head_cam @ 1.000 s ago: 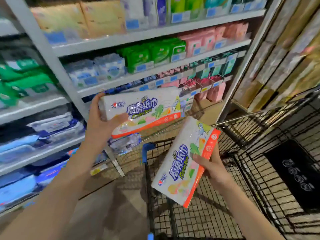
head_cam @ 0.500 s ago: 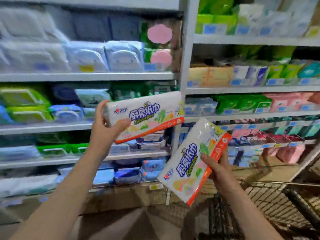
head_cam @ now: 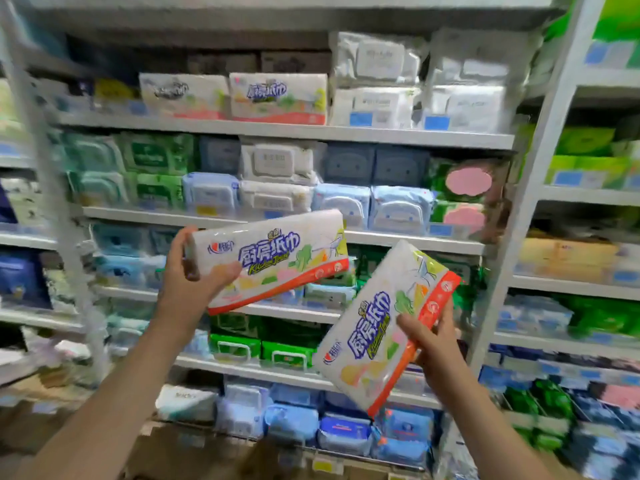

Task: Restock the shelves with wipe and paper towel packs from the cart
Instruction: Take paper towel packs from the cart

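Both forearms reach up from the bottom of the view, each hand gripping one kitchen towel pack. The left hand [head_cam: 194, 282] grips the left pack [head_cam: 273, 258] by its short end, thumb lying across the printed front and fingers wrapped round the edge. This pack is held nearly level, its far end tipped a little upward. The right hand [head_cam: 433, 341] grips the right pack [head_cam: 381, 330] along its orange edge, thumb on the front and fingers behind. That pack is steeply tilted, with one corner pointing down and left. The two packs are near each other but do not touch, and both are in the air in front of the shelves [head_cam: 277, 131], well short of them. Behind them the middle and lower tiers are filled with wipe packs [head_cam: 401, 209] in blue, green and white, blurred. On the upper tier stands a matching towel pack [head_cam: 278, 98], with a similar white pack [head_cam: 183, 95] just beside it on the left. A white post [head_cam: 540, 188] divides this bay from the next.
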